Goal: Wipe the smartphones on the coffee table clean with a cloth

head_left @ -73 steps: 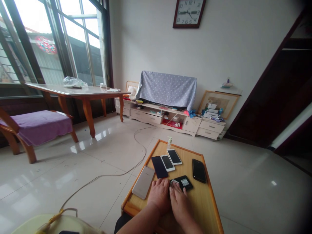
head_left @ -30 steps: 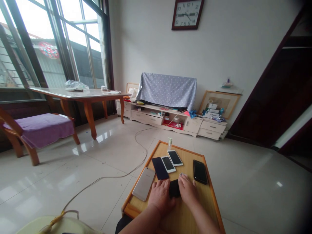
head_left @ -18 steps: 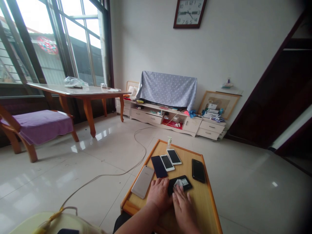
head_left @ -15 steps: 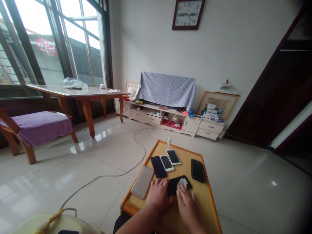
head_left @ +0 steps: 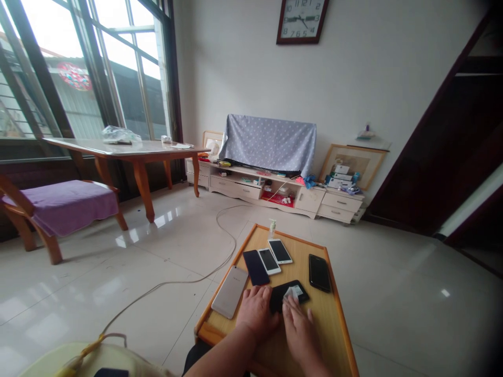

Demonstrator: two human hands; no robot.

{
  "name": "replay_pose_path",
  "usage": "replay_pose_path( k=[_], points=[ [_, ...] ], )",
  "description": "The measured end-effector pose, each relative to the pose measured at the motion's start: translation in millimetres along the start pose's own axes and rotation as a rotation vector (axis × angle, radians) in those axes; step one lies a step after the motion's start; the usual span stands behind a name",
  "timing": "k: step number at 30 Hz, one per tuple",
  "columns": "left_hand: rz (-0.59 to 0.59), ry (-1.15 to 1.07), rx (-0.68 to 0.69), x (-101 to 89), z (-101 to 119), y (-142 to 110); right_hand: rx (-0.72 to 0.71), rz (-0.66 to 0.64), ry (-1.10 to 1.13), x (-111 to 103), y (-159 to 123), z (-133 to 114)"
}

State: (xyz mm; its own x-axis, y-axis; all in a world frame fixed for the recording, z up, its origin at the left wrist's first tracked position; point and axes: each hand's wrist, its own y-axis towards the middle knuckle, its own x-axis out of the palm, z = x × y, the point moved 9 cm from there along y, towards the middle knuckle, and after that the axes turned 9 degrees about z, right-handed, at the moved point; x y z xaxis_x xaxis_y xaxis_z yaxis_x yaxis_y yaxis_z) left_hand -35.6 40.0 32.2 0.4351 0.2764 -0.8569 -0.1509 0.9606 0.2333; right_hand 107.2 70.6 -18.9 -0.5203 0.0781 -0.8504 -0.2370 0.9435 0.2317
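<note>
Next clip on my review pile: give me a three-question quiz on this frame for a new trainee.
1. How many phones lie on the wooden table, counting the one under the hands?
2. True or false: the right hand is on the small white piece lying on the black phone.
3. What stands at the far end of the table? A: a pump bottle; B: a mug; C: a desk lamp.

Key: 1. six; 2. true; 3. A.

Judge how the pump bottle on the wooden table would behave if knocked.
The small pump bottle would probably tip easily: upright, narrow-based, with a tall pump head. Beside the wooden table's far rim, it could well fall off. Fill level is unclear, so weight is uncertain.
</note>
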Motion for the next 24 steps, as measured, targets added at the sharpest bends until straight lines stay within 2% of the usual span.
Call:
replay_pose_path(
  k=[3,5,11,13,15,20,22,24],
  points=[
    [0.002,0.005,-0.004,-1.5,3,0,0.095,0.04,-0.057,-14,20,25],
    [0.004,0.005,-0.008,-2.8,4,0,0.114,0.054,-0.082,-17,25,28],
    [-0.006,0.01,-0.011,-3.4,3,1,-0.065,-0.042,-0.002,12,-1,-23],
    [-0.014,0.016,-0.01,-2.5,2,1,-0.082,-0.058,0.021,15,-3,-27],
    [-0.02,0.02,-0.01,-1.9,3,1,-0.054,-0.04,0.015,9,5,-16],
    [-0.026,0.018,-0.012,-2.4,5,1,0.109,0.035,-0.083,-11,39,31],
    [-0.026,0.016,-0.016,-2.8,5,1,0.119,0.039,-0.099,-9,42,32],
    [-0.028,0.017,-0.02,-2.9,5,2,0.078,0.018,-0.093,0,36,19]
  ],
)
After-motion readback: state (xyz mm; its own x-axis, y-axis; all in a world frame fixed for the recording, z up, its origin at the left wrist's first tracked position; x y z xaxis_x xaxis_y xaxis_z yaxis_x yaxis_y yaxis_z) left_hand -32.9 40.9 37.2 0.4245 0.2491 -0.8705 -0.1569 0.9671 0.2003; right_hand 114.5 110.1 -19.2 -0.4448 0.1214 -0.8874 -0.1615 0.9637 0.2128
